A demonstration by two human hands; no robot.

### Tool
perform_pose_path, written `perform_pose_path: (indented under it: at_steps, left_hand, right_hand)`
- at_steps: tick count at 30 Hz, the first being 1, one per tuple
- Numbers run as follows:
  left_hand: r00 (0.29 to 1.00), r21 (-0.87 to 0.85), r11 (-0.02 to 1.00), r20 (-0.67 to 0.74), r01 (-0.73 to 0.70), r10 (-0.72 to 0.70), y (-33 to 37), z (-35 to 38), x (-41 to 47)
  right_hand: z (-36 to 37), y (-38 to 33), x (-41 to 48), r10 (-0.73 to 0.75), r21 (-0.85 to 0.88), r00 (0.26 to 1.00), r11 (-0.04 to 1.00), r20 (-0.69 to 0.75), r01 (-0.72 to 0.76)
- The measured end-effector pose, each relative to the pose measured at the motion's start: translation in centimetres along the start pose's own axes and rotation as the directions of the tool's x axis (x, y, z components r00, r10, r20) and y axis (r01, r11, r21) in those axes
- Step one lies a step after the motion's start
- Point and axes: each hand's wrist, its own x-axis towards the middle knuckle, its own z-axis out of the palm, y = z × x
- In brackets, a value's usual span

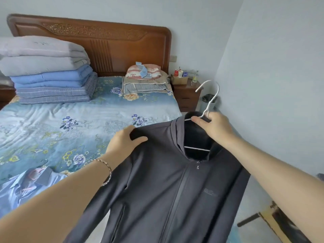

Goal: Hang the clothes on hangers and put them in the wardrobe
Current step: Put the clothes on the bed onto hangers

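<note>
At the right edge of the bed (70, 120), the left hand (125, 142) grips a shoulder of the grey jacket (166, 190) with curled fingers; the right hand (213, 126) pinches the neck of the white hanger (211, 102).

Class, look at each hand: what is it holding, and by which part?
The right hand pinches the white hanger at its neck; the left hand grips the grey jacket at its shoulder.

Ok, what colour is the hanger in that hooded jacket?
White; the thin hanger shows best in the head view, above the dark grey jacket.
</note>
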Motion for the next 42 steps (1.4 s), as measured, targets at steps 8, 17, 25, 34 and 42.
perform_pose_path:
  at_steps: [8, 17, 25, 34, 42]
  left_hand:
    - [0.953, -0.025, 0.953, 0.047, 0.301, -0.299, 3.1, 2.9, 1.0]
    - [0.975, -0.109, 0.971, 0.086, 0.212, -0.203, 9.1, 4.5, 1.7]
    - [0.977, -0.132, 0.983, 0.187, 0.127, -0.101, 11.5, 1.4, 3.6]
    - [0.959, 0.043, 0.964, 0.100, 0.262, -0.265, 7.3, 1.4, 10.6]
    - [0.890, 0.340, 0.843, 0.035, 0.416, -0.454, -0.9, 11.1, 20.3]
  right_hand:
    - [-9.3, 2.2, 6.1, -0.162, -0.084, 0.941, 0.986, -0.297, 0.143]
    - [-10.7, 2.3, 5.1, -0.211, -0.276, 0.886, 0.956, -0.413, 0.099]
    - [-13.9, -1.1, 6.4, -0.261, -0.415, 0.872, 0.907, -0.415, 0.074]
    - [-12.6, 2.4, 14.5, -0.256, -0.311, 0.885, 0.941, -0.389, 0.135]
    - [0.6, 13.4, 28.2, -0.200, -0.322, 0.964, 0.937, -0.174, 0.136]
